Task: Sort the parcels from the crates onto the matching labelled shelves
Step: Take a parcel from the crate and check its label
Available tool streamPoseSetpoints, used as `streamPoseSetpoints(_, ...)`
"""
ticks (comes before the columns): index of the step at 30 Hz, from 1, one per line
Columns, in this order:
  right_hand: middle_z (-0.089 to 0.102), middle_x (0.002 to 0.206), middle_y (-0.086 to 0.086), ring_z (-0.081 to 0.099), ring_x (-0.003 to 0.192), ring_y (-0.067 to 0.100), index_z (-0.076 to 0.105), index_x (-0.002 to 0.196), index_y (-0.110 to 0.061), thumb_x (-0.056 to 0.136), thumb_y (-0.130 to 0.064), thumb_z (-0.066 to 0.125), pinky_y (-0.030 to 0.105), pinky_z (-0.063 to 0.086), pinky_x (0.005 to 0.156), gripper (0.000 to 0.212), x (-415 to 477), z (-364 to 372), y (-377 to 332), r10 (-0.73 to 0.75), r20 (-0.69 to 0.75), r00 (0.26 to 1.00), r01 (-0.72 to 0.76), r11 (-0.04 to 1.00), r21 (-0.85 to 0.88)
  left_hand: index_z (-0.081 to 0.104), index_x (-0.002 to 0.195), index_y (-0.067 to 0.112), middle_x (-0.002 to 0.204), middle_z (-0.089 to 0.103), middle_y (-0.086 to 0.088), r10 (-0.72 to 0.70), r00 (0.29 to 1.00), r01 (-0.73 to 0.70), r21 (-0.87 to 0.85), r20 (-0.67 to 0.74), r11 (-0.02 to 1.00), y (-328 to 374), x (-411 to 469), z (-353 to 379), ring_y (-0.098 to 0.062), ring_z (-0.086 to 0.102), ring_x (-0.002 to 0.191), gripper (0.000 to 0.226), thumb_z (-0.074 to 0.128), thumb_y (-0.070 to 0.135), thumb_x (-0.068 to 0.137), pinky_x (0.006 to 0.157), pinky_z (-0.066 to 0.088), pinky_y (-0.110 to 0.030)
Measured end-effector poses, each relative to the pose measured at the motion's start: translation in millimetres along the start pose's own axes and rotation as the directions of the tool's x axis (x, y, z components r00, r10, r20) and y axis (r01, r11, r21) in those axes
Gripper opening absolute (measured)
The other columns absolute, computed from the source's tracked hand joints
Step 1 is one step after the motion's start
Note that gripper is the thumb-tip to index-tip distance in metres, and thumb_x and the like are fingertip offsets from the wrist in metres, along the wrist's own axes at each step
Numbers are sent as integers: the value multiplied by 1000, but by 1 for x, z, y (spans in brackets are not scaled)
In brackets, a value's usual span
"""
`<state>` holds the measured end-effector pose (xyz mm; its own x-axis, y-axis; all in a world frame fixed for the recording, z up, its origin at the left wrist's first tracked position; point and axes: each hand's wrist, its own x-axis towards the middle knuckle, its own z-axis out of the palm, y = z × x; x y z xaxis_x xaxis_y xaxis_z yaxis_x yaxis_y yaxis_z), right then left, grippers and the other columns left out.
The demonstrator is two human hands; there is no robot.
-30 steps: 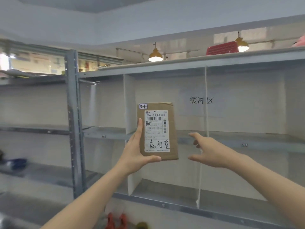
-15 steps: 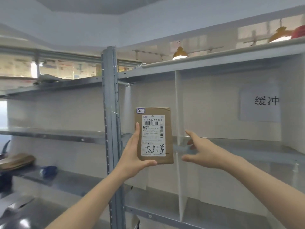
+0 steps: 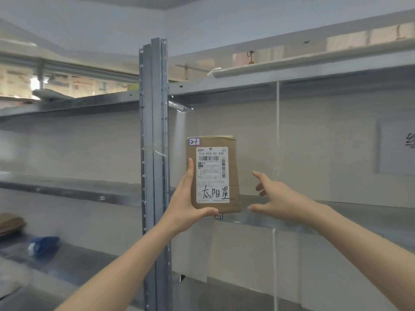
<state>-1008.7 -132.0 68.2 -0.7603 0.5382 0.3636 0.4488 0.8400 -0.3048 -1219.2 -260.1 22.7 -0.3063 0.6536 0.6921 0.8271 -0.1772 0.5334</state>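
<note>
Head view: the left arm rises from the lower left of the frame, forearm bare, wrist bent slightly back. The left hand [image 3: 185, 213] holds a flat brown cardboard parcel [image 3: 233, 176] upright by its lower left corner. The thumb lies under the bottom edge and onto the front face, and one straight finger runs up the left edge. The other fingers are hidden behind the cardboard.

The parcel's printed face points at the camera. A white shipping label [image 3: 212, 175] covers most of it, with a barcode, small print and three large handwritten characters near the bottom. A small handwritten number sticker [image 3: 194, 142] sits at the top left corner.

The parcel is in the air just right of the grey steel upright [image 3: 155, 142]. It is in front of the right bay, and its bottom edge is level with the front lip of the middle shelf [image 3: 260, 222]. A small tag [image 3: 219, 217] on that lip shows just below the thumb.

The right arm comes in from the lower right, stretched forward. The right hand [image 3: 281, 202] is spread and holds nothing. Its forefinger points up and left, the thumb reaches toward the parcel's lower right corner, just beside it but apart, and the remaining fingers are loosely bent.

A thin white divider [image 3: 277, 140] stands behind this hand. A paper sign [image 3: 395, 147] hangs on the back wall at far right, its writing cut off by the frame. On the lower shelf of the left bay lie a blue packet [image 3: 43, 244] and, at the frame edge, a brown packet [image 3: 10, 223].
</note>
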Motion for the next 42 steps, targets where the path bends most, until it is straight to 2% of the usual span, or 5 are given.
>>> streamPoseSetpoints(12,52,135,11,51,122,25,10,153,-17,81,-45,71,39,43,102,98,-30,59,-51,146,-15,989,-146,989,-21,-20,151,42,158,25,7,12,989,-11,-4,150,1000,-40,-71,-30,-9,23,145,139,89,36,65,118,21,-34)
streamPoseSetpoints(19,53,135,12,54,117,25,7,153,-13,84,-35,69,37,44,100,96,-78,113,-67,221,91,971,-222,975,4,-17,151,44,160,19,8,-16,976,26,-44,217,999,-70,-132,-18,-7,17,147,138,90,33,65,119,18,-33)
streamPoseSetpoints(24,50,139,14,49,126,24,6,153,-11,87,-31,67,29,39,102,92,-89,152,-58,252,158,955,-260,965,33,-17,150,44,161,13,8,-44,975,62,-75,217,995,-92,-154,10,-8,14,148,135,89,32,67,119,18,-36)
streamPoseSetpoints(35,45,145,8,44,132,19,1,154,-20,88,-33,67,33,37,108,95,-61,245,10,292,182,939,-316,940,126,-22,146,51,162,7,10,-164,959,186,-75,232,980,-177,-167,99,-6,14,148,134,87,35,69,116,20,-35)
streamPoseSetpoints(42,40,149,7,40,135,19,0,154,-20,87,-33,68,32,35,110,96,-37,303,65,299,248,921,-328,941,86,-27,141,55,162,-9,14,-172,949,183,-17,266,983,-232,-163,153,34,-15,124,133,85,34,72,110,13,-25)
